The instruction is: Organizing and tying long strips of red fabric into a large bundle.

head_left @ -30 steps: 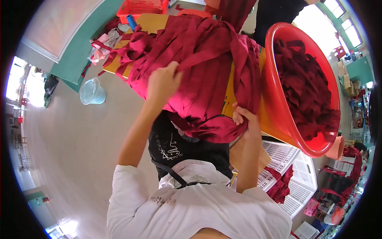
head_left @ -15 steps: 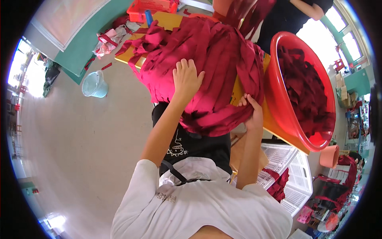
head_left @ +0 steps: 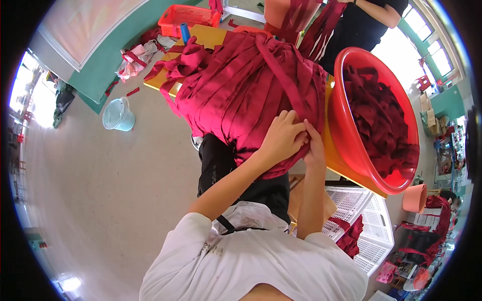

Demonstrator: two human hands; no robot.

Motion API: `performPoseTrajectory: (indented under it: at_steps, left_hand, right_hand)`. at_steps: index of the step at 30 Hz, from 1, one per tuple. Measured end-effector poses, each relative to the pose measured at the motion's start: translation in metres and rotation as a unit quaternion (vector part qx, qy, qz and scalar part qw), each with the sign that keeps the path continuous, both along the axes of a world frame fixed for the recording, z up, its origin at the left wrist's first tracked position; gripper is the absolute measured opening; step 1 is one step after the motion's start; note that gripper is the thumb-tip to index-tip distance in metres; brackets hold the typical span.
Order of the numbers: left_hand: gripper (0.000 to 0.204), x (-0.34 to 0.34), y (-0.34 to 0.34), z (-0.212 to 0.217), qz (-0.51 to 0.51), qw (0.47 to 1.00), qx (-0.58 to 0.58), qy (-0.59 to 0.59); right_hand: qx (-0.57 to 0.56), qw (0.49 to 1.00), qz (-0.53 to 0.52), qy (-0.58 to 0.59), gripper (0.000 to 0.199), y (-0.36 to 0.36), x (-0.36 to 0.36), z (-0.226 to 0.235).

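A large heap of long crimson fabric strips [head_left: 226, 95] covers the yellow table [head_left: 208, 36] in front of me and hangs over its near edge. One crimson strip [head_left: 282, 75] runs across the top of the heap down to my fingers. At the heap's right side my left hand [head_left: 283, 135] is closed with curled fingers on this strip. Just beside it, almost touching, my right hand [head_left: 315, 146] pinches at the same place with thumb and finger. The exact piece between the fingertips is partly hidden by the hands.
A tilted red tub [head_left: 341, 108] full of dark red strips stands at the right. Below it are white plastic crates [head_left: 369, 226] holding red cloth. A light blue basket [head_left: 119, 116] sits on the floor at left. Across the table, a person [head_left: 371, 25] in black handles strips.
My left hand has moved right and down from the middle of the heap to beside my right hand. A strip now lies diagonally across the heap's top. The red tub appears slightly shifted in view.
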State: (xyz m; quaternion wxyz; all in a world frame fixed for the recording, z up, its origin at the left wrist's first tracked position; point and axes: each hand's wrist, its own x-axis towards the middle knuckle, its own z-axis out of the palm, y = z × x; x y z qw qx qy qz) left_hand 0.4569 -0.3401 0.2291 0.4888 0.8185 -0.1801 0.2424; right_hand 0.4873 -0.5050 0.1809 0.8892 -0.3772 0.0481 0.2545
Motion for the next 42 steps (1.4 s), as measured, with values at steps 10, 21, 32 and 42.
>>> performPoseTrajectory:
  at_steps: [10, 21, 32, 42]
  left_hand:
    - [0.031, 0.047, 0.093, -0.017, 0.178, 0.957, -0.095, 0.207]
    - [0.036, 0.218, -0.023, -0.066, 0.047, 0.975, 0.217, 0.002]
    - [0.023, 0.036, 0.107, -0.011, 0.364, 0.917, 0.163, -0.007]
    - [0.010, 0.007, 0.149, -0.038, 0.390, 0.912, 0.122, -0.037]
  right_hand:
    - [0.076, 0.996, -0.029, -0.032, 0.014, 0.015, -0.012, 0.017]
    - [0.022, 1.000, -0.007, 0.007, 0.012, 0.037, -0.022, 0.015]
    - [0.022, 0.998, -0.045, 0.027, 0.013, 0.015, -0.024, 0.004]
    - [-0.015, 0.999, -0.038, 0.028, 0.019, 0.020, -0.024, 0.003]
